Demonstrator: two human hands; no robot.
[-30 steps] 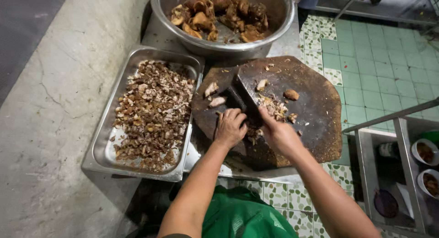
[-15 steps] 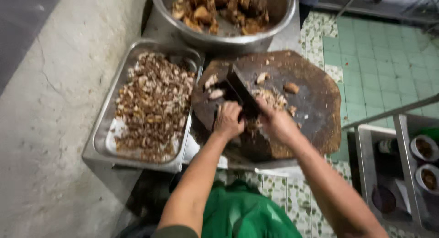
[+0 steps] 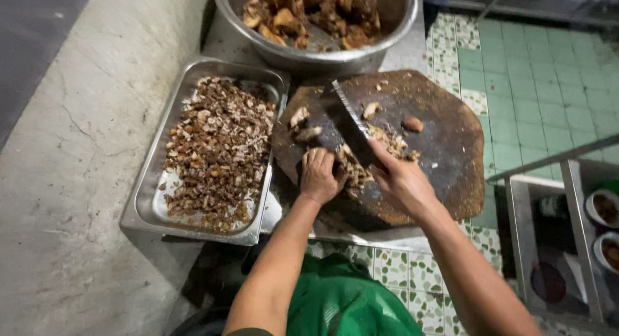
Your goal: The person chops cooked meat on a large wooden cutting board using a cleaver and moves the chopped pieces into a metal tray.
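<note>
My right hand (image 3: 403, 181) grips the handle of a dark cleaver (image 3: 353, 120), whose blade stands edge-down over the round dark wooden chopping board (image 3: 445, 149). My left hand (image 3: 320, 175) is curled over a strip of brown cooked meat (image 3: 351, 168) right beside the blade. Chopped bits (image 3: 393, 142) lie on the far side of the blade. A few larger pieces (image 3: 303, 123) rest on the board's left part, and one chunk (image 3: 412, 124) sits alone near the middle.
A steel tray (image 3: 145, 200) to the left holds a heap of diced meat (image 3: 219, 149). A big steel bowl (image 3: 309, 55) of brown chunks stands behind the board. Grey concrete lies left, green tiles right, a steel rack (image 3: 580, 246) with small bowls at lower right.
The cleaver has shifted from lying across the meat to standing more on edge, pointing up-left. Both hands stay on the board; the camera has drifted slightly.
</note>
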